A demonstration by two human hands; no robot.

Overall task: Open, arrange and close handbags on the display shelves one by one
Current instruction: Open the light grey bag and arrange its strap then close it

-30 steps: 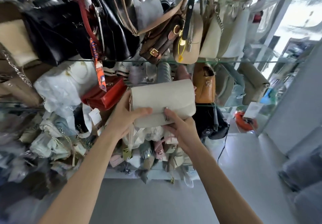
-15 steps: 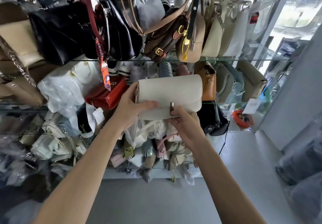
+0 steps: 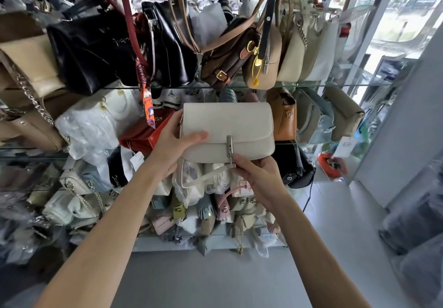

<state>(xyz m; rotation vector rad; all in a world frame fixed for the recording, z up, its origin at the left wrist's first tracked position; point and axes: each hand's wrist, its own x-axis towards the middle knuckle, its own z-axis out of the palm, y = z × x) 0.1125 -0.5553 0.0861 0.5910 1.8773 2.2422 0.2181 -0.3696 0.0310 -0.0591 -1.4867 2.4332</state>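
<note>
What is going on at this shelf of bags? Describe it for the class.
A person is holding a cream flap handbag up in front of glass display shelves crowded with bags. The left hand grips the bag's left side, thumb across the front. The right hand is at the bottom edge, fingertips at the lower end of the metal clasp. The flap lies down over the front; whether the clasp is latched cannot be told. Its strap hangs below.

Soft, even daylight comes from the window (image 3: 393,32) up and right of the grip, where the view outside is washed out. The cream handbag (image 3: 227,125) at the grip is sharp and shows no hard shadow. Far left and lower right of it, things smear into blur. The shelf edges (image 3: 311,84) bow with wide-angle distortion.
</note>
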